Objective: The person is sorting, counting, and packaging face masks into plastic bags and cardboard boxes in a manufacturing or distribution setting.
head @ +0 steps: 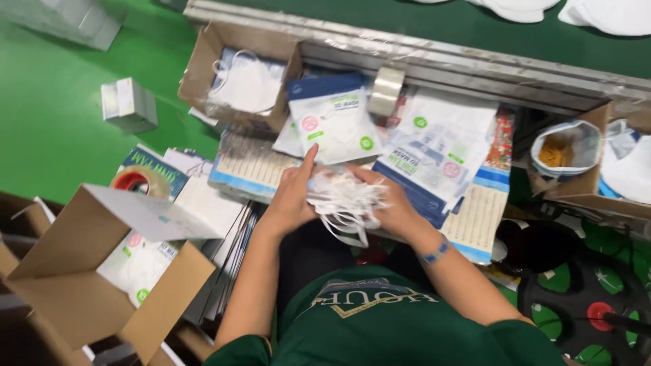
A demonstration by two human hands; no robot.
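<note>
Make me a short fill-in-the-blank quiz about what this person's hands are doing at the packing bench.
1. Both hands, the left hand and the right hand, hold a bundle of ____ face masks.
2. The roll of clear tape sits against the metal ____ at the far edge of the bench.
3. The open cardboard box at the person's ____ side holds packed mask pouches.

Missing words: white; rail; left
</note>
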